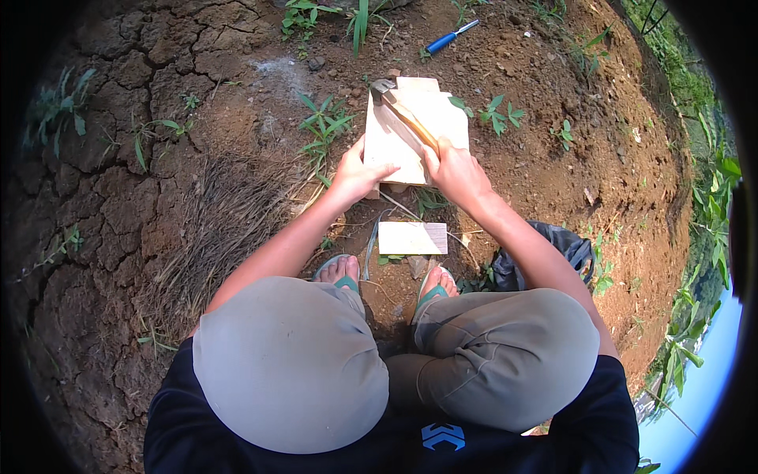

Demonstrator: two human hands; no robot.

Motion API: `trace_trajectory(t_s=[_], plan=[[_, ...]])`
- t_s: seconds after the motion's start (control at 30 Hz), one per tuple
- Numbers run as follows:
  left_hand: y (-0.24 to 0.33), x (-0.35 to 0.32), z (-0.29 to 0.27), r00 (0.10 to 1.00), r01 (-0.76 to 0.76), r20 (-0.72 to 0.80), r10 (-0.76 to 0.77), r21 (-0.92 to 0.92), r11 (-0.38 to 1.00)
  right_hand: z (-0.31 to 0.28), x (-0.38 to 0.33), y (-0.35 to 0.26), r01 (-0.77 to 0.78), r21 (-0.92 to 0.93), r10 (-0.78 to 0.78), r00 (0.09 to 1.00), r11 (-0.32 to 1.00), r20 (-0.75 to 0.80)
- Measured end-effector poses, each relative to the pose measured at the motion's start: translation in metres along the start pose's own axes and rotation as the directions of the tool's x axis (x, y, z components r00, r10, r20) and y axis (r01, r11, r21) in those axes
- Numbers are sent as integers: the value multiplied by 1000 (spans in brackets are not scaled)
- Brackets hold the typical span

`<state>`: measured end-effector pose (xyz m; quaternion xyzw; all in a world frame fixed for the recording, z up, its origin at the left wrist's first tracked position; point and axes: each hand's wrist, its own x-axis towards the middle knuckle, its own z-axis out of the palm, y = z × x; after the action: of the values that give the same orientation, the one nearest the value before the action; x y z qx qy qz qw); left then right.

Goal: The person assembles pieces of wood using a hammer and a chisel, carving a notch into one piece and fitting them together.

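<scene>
My right hand (460, 174) is wrapped round the lower end of the yellowish handle of a hammer (412, 120). Its dark metal head rests on or just above the far left part of a pale wooden board (447, 118); I cannot tell whether it touches. A shadow of the handle falls across the wood. My left hand (357, 171) grips the board's near left edge, thumb on top and fingers hidden at the side. More pale wood shows at the board's far edge. Nearer to me, a small rectangular wood piece (412, 238) lies on the ground before my feet.
A blue-handled chisel-like tool (452, 37) lies on the soil beyond the board. Beside my right foot is a black plastic bag (545, 257). Dry grass (225, 229) lies to the left, over cracked earth. Small green plants (326, 126) grow around the board.
</scene>
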<state>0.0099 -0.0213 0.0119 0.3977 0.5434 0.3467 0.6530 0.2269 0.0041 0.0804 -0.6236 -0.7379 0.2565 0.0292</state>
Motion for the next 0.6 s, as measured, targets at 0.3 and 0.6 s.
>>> trace_trajectory(t_s=[0.3,0.6], plan=[[-7,2,-6,999,-48,35,41,260,964,-23,1,-20,-52,44,52,999,998,2],[-2,-4,-6,997,62,32,-66,104,993,-58,-5,-48,100,293,-10,956,951,-294]])
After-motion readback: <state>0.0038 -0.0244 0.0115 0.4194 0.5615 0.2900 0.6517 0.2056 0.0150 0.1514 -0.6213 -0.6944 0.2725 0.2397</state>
